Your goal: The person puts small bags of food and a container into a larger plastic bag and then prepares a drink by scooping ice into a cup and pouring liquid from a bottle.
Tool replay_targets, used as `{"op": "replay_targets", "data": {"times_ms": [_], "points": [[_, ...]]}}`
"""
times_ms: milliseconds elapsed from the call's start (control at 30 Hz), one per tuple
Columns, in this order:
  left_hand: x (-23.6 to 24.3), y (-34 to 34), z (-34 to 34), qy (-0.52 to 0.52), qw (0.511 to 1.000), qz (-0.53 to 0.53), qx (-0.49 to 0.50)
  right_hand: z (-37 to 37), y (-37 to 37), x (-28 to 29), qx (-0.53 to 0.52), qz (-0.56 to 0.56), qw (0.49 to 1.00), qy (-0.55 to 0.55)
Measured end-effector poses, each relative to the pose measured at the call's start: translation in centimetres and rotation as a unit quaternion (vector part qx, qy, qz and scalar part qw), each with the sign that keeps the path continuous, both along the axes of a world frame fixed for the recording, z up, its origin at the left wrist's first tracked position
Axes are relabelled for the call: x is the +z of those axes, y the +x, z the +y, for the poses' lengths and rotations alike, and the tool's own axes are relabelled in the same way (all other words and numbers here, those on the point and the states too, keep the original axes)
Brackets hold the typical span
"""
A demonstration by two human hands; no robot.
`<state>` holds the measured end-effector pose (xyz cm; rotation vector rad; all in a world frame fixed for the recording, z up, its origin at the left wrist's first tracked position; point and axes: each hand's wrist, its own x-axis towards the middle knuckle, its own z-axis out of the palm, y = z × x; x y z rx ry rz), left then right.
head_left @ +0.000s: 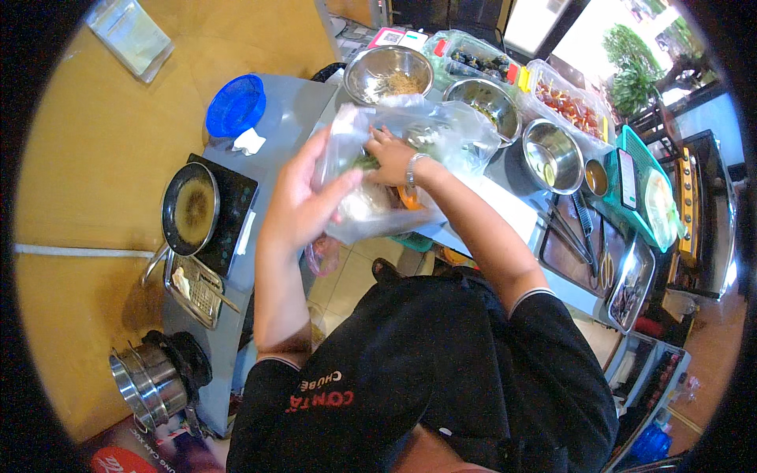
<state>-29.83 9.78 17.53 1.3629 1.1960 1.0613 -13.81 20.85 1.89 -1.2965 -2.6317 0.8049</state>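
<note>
While I'm watching this feed, the clear plastic bag (445, 142) sits dead ahead past the table's near edge — right between both hands, its long axis running roughly 8 to 2 o'clock. From the left hand (303, 193) it's at 3 o'clock, touching; thumb and fingers spread at its edge, but I can't tell if they're pinching. Right hand's (392, 160) nearer the middle, fingers loosely spread over the contents — can't tell how deep inside. Its forearm angles in from 4–5 o'clock, bracelet (415, 169) at the wrist; left forearm's from 6.
</note>
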Motion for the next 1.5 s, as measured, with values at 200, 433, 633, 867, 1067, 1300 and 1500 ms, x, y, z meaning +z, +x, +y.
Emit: {"op": "replay_targets", "data": {"times_ms": [200, 433, 633, 867, 1067, 1300, 1500], "points": [[-0.3, -1.1, -4.4, -0.021, 0.999, -0.017, 0.017, -5.0, 8.1, 9.8, 0.027, 0.294, 0.954, 0.046], [-1.9, -0.3, -3.8, 0.009, 0.996, -0.071, 0.06, -13.9, 26.4, 2.1, -0.578, -0.077, 0.811, 0.046], [-0.8, 1.4, -0.5, 0.05, 0.995, -0.079, 0.048, -18.5, 27.1, -9.5, -0.647, 0.062, 0.744, -0.155], [-1.0, 3.3, 0.8, 0.054, 0.996, -0.051, 0.044, -19.5, 24.5, -7.2, -0.623, -0.056, 0.735, 0.262], [-1.3, 2.6, 0.2, 0.064, 0.992, -0.087, 0.06, -23.6, 22.9, -5.9, -0.665, 0.503, 0.43, -0.347], [-1.4, 2.3, -0.4, 0.058, 0.991, -0.099, 0.072, -19.0, 20.6, -10.3, -0.699, 0.592, 0.342, -0.21], [-1.4, 1.6, -0.9, 0.039, 0.993, -0.104, 0.049, -17.3, 20.2, -10.6, -0.658, 0.66, 0.341, -0.121]]}}
